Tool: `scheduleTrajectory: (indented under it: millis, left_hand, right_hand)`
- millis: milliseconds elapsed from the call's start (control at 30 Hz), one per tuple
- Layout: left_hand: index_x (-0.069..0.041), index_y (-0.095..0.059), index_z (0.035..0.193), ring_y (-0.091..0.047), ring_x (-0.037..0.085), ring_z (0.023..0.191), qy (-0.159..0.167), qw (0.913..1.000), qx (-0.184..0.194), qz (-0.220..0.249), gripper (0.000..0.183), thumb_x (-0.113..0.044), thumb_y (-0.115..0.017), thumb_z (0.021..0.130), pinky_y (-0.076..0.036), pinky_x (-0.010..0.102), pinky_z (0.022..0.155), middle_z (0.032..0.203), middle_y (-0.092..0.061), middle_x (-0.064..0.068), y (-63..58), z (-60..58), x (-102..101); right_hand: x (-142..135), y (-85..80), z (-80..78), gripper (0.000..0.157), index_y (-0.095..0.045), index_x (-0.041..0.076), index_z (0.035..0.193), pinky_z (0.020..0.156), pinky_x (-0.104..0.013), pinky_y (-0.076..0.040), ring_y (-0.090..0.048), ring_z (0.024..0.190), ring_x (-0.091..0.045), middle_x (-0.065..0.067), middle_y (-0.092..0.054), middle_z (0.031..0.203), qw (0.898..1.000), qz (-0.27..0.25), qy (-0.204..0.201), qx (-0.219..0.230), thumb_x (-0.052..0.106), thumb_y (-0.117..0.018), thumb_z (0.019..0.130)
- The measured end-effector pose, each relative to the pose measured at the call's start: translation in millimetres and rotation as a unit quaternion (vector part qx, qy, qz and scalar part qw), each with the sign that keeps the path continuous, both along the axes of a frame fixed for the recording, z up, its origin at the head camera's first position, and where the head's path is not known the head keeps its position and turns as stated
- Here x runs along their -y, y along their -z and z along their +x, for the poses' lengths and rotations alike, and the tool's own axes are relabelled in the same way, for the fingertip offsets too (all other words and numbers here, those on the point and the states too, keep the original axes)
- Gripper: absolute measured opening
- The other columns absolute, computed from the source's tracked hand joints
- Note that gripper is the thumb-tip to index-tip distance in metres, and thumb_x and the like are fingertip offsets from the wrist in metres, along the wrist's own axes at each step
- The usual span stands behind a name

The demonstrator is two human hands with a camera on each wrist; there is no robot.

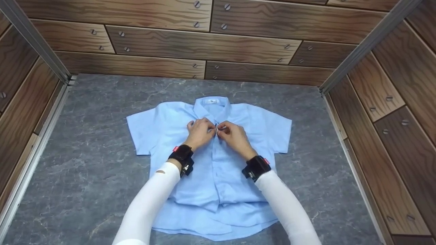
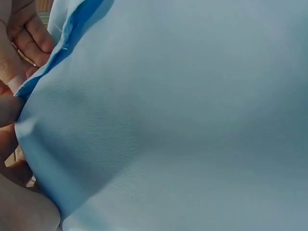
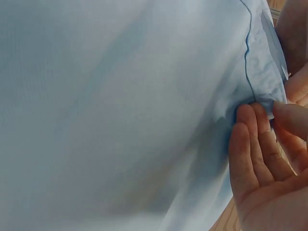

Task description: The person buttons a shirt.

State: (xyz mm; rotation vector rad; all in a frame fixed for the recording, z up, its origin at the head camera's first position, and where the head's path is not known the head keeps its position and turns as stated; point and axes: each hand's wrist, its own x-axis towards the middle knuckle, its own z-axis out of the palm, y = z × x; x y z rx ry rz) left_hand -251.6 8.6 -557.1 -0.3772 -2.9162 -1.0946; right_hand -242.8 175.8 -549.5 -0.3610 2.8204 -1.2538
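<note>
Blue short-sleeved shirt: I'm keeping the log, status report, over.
Left-hand grip and right-hand grip pinching front placket below collar. Blue short-sleeved shirt face up on grey tabletop, lower front creased. No obstruction visible.

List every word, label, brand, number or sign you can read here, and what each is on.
No text can be read in any view.
Collar label of the blue shirt: dark marks, too small and blurred.
Red tag on the left wristband: too small to read.
Red tag on the right wristband: too small to read.
</note>
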Motion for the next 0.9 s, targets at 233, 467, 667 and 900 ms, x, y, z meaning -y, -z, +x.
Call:
scheduleTrajectory:
  millis: [233,467,667,900]
  left_hand:
    - [-0.017,-0.077,0.091,-0.056,0.024,0.103,0.012,0.9994,0.023,0.021,0.021,-0.031,-0.062,0.088,-0.021,0.056,0.102,0.100,-0.066,-0.001,-2.0,-1.4,0.9]
    - [-0.017,-0.077,0.096,-0.056,0.024,0.105,0.004,0.9994,0.025,0.025,0.018,-0.028,-0.064,0.091,-0.021,0.056,0.103,0.103,-0.066,0.000,-2.1,-1.9,2.0]
    - [-0.016,-0.077,0.097,-0.056,0.023,0.104,-0.004,0.9990,0.017,0.042,0.018,-0.026,-0.064,0.092,-0.023,0.054,0.103,0.104,-0.064,0.001,-3.2,-1.7,1.9]
    - [-0.014,-0.076,0.101,-0.056,0.021,0.101,-0.006,0.9986,0.006,0.053,0.019,-0.026,-0.064,0.092,-0.024,0.054,0.101,0.102,-0.059,0.003,-3.1,-1.0,2.7]
  right_hand:
    - [0.2,0.9,0.4,0.006,-0.068,0.019,0.095,0.064,-0.027,-0.051,-0.067,0.073,-0.008,0.004,-0.073,0.082,0.999,0.034,0.008,-0.036,0.022,-0.067,0.090]
    - [-4.6,1.1,-0.4,0.014,-0.068,0.014,0.101,0.065,-0.026,-0.050,-0.066,0.072,-0.009,0.001,-0.072,0.081,0.999,-0.021,0.027,0.014,0.022,-0.065,0.090]
    - [-7.5,-0.6,-3.5,0.017,-0.072,0.013,0.095,0.059,-0.025,-0.047,-0.063,0.065,-0.011,0.001,-0.070,0.074,0.998,-0.020,0.038,0.037,0.026,-0.061,0.093]
    - [-5.3,-1.7,-5.0,0.015,-0.073,0.012,0.093,0.058,-0.024,-0.048,-0.063,0.064,-0.011,-0.001,-0.071,0.075,0.998,-0.023,0.036,0.049,0.022,-0.062,0.092]
